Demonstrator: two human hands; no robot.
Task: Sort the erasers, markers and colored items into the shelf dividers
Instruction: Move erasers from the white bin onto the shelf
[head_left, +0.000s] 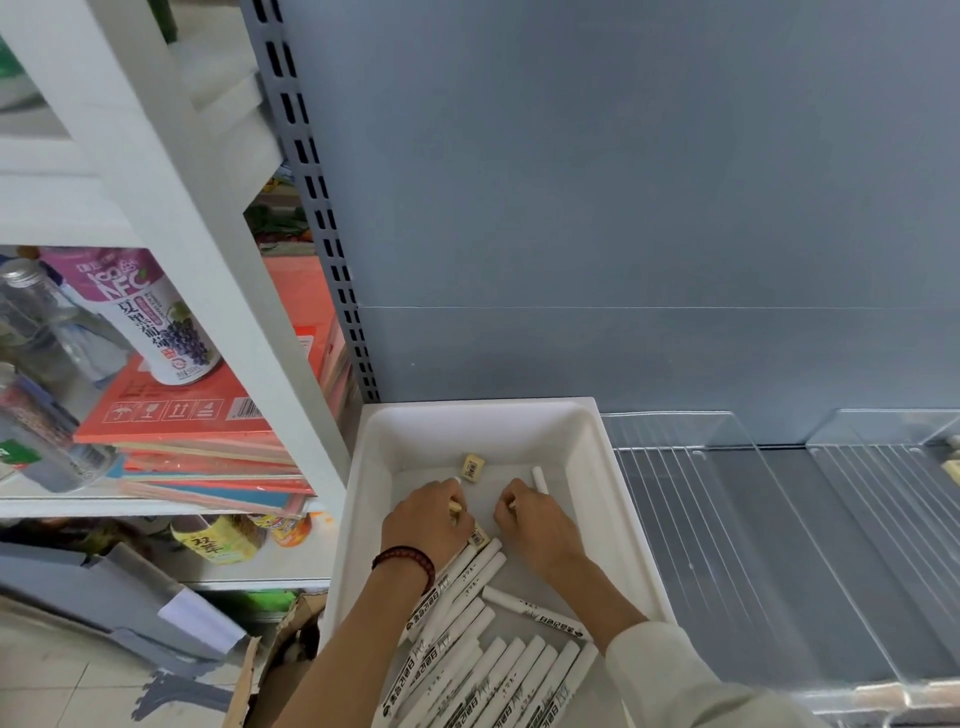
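A white tray (613, 467) stands on the grey shelf. Several white markers (498, 670) lie in its near part. A cream eraser (473, 467) with a barcode lies loose near the tray's back. My left hand (426, 525), with a dark bead bracelet, is inside the tray, its fingers closed on small cream erasers. My right hand (535, 525) is beside it, closed around a small pale item, and a white marker (540, 479) pokes out above its fingers. Clear acrylic dividers (769, 519) split the shelf to the right.
Left of the tray a white rack holds a stack of coloured paper pads (208, 441), a grape juice can (156, 322) and bottles. A cardboard box (275, 670) sits on the floor below. A cream item (953, 467) lies in a far-right divider lane.
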